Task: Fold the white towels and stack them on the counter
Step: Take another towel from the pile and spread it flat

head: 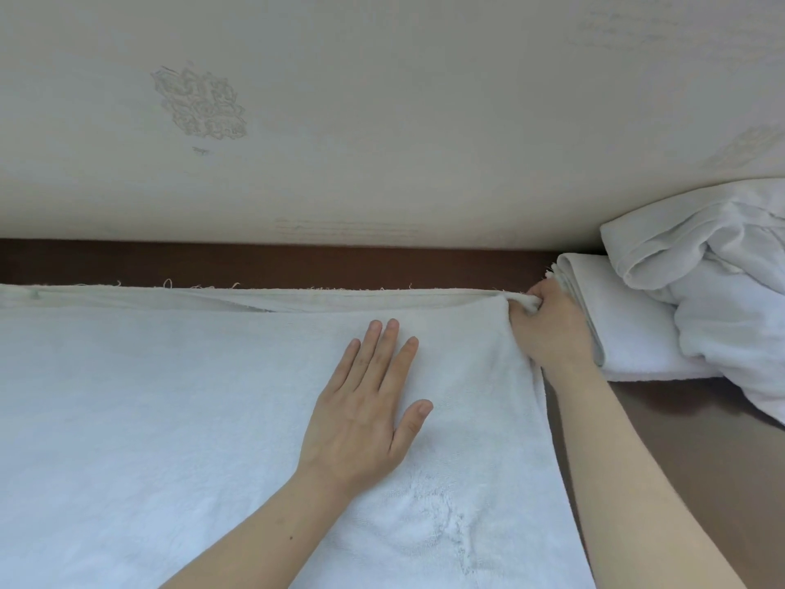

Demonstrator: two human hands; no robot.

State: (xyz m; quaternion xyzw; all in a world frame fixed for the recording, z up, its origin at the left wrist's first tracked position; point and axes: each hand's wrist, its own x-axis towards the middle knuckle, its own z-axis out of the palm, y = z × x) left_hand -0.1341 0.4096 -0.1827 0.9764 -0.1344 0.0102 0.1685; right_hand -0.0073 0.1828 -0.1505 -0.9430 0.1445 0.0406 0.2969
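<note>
A large white towel (170, 418) lies spread flat over most of the brown counter (688, 440), its far hem running along the wall. My left hand (365, 414) rests flat on it with fingers straight, palm down, near the middle right. My right hand (548, 325) grips the towel's far right corner, fingers curled round the bunched hem. Just right of that hand lies a folded white towel (624, 329). A crumpled heap of white towels (722, 282) sits on and behind it at the far right.
A pale patterned wall (382, 121) rises right behind the counter, with a dark brown strip (297, 265) along its base. Bare counter shows to the right of my right forearm, below the heap.
</note>
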